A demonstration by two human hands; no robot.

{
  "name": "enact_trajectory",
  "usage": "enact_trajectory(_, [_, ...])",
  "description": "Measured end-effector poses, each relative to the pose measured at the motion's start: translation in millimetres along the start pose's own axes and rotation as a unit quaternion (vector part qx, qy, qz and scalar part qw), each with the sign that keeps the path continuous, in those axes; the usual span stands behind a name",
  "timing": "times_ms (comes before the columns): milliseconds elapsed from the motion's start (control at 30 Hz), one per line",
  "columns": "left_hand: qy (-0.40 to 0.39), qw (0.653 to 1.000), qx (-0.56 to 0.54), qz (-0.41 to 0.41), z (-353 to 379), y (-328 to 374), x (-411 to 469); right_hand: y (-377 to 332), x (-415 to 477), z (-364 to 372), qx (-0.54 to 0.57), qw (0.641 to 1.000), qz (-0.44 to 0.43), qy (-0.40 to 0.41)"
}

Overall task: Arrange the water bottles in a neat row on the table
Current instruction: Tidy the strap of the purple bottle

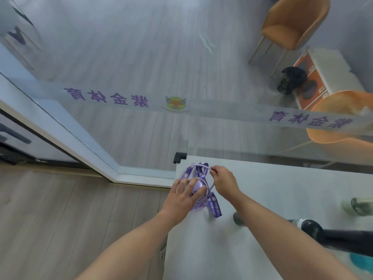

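The white counter (272, 199) fills the lower right of the view, its near-left corner set against a glass partition (141, 77) with a printed band; beyond the glass stand two orange chairs (296, 23).

Four bottles can be counted on the counter. A black bottle (314, 229) stands at the right, with a grey one (238, 218) just beside the right forearm, partly hidden. A pale green bottle (357, 206) sits at the far right edge, cut off by the frame. A teal shape at the bottom right may be a fifth, but it is too blurred to tell.

The purple bottle (198, 194) stands near the counter's left corner, well apart from the others, probably as the starting end of the row. The left hand (183, 196) caps its lid from above, fingers (194, 183) curled around it, likely to steady it upright. The right hand (223, 179) pinches the thin purple carry loop (199, 164) between thumb and fingers, seemingly to lay it and the one printed strap (214, 205) tidily so they do not trail.
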State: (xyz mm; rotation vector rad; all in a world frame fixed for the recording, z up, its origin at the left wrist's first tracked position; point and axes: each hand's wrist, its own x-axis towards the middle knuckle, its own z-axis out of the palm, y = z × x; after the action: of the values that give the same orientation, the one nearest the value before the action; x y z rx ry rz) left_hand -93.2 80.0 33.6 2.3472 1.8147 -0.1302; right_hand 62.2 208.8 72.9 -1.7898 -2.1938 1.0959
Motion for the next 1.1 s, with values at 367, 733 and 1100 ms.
enact_trajectory(367, [-0.005,0.999,0.024,-0.046,-18.1,-37.6,79.9,-12.3,80.0,-28.1,0.081,0.997,-0.007,0.014])
enact_trajectory(733, [0.026,0.995,0.030,-0.095,-14.7,-51.8,114.8,-2.3,107.8,-29.3,0.129,0.991,0.034,-0.005])
enact_trajectory(1100, [0.088,0.993,-0.012,-0.083,-36.2,-30.4,106.4,22.5,65.7,-58.7,0.046,0.998,0.039,-0.025])
